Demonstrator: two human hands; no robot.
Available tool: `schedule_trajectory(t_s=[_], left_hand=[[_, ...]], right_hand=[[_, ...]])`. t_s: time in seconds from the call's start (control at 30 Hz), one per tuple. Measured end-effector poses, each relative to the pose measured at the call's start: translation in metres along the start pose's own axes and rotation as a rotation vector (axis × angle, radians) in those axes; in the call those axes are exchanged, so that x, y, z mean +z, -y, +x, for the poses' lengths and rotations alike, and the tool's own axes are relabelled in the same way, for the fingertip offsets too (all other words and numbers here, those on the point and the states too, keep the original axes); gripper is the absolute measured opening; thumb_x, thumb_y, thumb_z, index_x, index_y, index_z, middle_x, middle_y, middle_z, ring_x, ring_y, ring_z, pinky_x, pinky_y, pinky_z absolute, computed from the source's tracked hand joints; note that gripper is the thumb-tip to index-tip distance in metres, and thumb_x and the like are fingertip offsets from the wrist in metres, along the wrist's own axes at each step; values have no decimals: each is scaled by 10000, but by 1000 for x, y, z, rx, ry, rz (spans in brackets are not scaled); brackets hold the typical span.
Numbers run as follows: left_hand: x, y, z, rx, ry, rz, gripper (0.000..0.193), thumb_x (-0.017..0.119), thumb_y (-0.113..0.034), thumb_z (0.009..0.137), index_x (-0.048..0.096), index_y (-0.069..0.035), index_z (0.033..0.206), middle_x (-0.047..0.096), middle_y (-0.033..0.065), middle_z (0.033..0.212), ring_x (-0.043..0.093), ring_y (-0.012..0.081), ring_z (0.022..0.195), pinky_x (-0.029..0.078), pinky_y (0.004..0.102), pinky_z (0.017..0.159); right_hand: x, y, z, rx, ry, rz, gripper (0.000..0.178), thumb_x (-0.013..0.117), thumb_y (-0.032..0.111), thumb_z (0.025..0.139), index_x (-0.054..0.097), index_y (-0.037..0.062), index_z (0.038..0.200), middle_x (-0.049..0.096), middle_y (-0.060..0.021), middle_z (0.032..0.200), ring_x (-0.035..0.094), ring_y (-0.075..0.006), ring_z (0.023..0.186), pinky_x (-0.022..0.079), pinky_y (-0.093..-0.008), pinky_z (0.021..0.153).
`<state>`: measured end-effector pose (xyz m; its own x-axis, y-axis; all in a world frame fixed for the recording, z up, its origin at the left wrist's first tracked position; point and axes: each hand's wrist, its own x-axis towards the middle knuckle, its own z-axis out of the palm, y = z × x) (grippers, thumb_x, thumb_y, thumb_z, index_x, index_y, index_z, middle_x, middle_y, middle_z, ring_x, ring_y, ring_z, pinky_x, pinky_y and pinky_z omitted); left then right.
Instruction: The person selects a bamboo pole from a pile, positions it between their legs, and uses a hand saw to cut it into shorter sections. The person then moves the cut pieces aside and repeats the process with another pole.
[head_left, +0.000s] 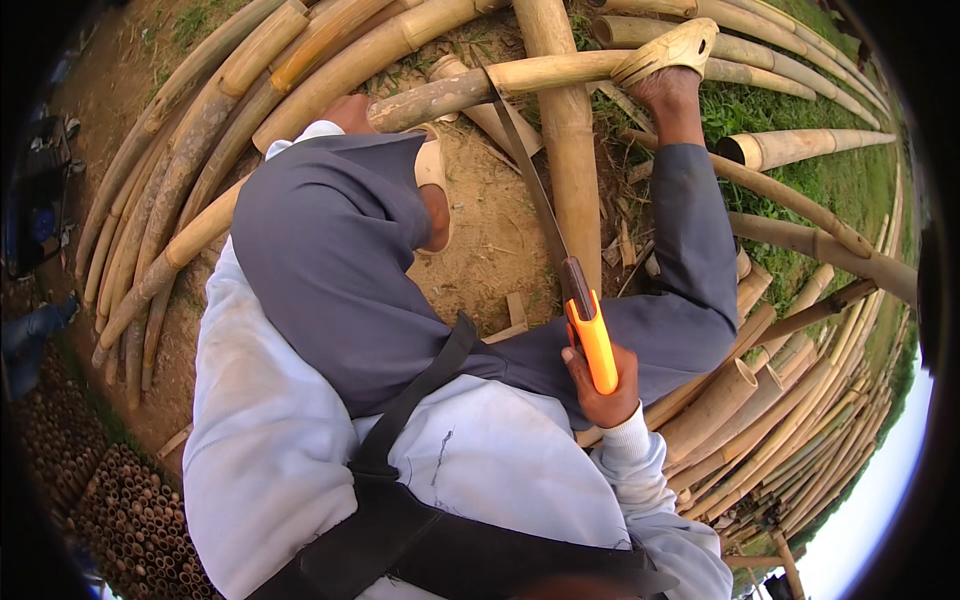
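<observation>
In my right hand (604, 385) is a handsaw (532, 165), its orange and brown handle wrapped by my fingers. The long blade runs up and away, its far part against a pale bamboo pole (545, 72). That pole lies crosswise over a thicker bamboo pole (572, 190). At the crosswise pole's left end is my left hand (350, 113), partly hidden behind my bent knee; its fingers cannot be made out. My right foot, in a cream sandal (665, 52), rests on the pole to the right of the blade.
Long bamboo poles (190, 170) lie to the left, with more bamboo (790, 440) stacked at the right. Short cut bamboo pieces (140, 530) are piled at lower left. Offcuts lie on the dirt (490, 215). Part of another person's leg (30, 345) shows at the left edge.
</observation>
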<state>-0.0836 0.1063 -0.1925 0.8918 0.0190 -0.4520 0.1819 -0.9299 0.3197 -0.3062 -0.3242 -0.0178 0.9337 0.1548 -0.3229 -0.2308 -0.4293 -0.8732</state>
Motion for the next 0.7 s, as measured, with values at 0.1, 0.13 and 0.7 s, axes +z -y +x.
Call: schedule_trajectory(t_s=[0.1,0.13,0.7], left_hand=[[0,1,1,-5,-9,6,704,847,-479,703,722,-81,1270,732,211,1182,678,383,1157,498,430,1017],[-2,2,0,-5,-10,0,703,847,-477,704,722,-80,1270,733,210,1181,678,383,1157,498,429,1016],[-8,-3,-10,26,-2,-20,668,852,-430,711,725,-71,1259,745,207,1144,687,383,1142,503,431,996]], right_hand=[[25,-11,93,-18,42,-4,170,743,75,909,632,-40,850,524,-59,630,473,-126,594,437,-321,582],[41,-20,134,-131,48,84,221,749,114,908,613,-41,830,532,-65,627,472,-138,596,438,-333,586],[52,-39,184,-233,84,118,292,753,167,919,584,-39,799,525,-71,620,486,-155,591,447,-350,598]])
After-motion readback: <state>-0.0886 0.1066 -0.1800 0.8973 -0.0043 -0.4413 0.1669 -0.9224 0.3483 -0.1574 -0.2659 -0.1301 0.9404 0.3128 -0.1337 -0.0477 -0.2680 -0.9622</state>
